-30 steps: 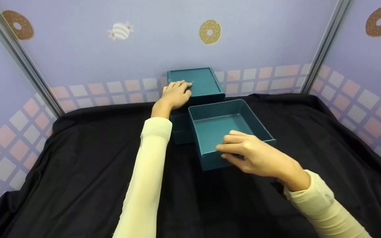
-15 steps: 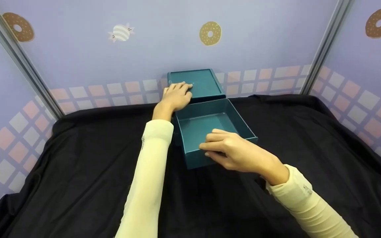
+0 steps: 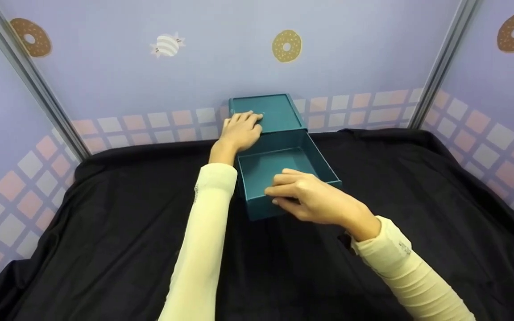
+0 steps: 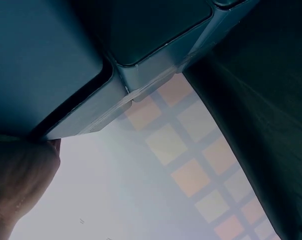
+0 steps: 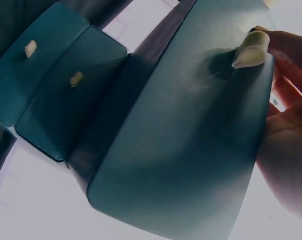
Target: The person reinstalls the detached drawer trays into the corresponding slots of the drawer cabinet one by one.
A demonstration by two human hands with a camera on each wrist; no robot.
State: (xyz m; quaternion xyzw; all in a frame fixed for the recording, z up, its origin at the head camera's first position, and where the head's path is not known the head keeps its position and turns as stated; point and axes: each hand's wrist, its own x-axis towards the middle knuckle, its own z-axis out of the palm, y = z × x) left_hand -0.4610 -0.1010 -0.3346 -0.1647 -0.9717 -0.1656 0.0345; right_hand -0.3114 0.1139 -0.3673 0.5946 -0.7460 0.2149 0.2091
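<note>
A teal drawer (image 3: 259, 207) with a pale knob (image 5: 252, 50) on its front stands far out of the teal drawer cabinet (image 3: 279, 111), its back end at the opening under the cabinet's top. My right hand (image 3: 312, 196) pinches the drawer at its front wall, fingers over the rim and thumb at the knob in the right wrist view. On the left part of the cabinet's top rests my left hand (image 3: 240, 132), fingers fairly straight. Nothing lies inside the drawer. Below it, the right wrist view shows two lower drawer fronts (image 5: 70, 112) with pale knobs.
The cabinet stands against the back wall (image 3: 221, 67), which carries doughnut and sweet prints. Side walls with grey metal posts (image 3: 444, 58) enclose the table. A black cloth (image 3: 145, 200) with folds along its edges covers the tabletop.
My right hand has carried the drawer leftward and back, so it now lines up with the cabinet's upper opening and meets it. The left hand has stayed on the cabinet's top.
</note>
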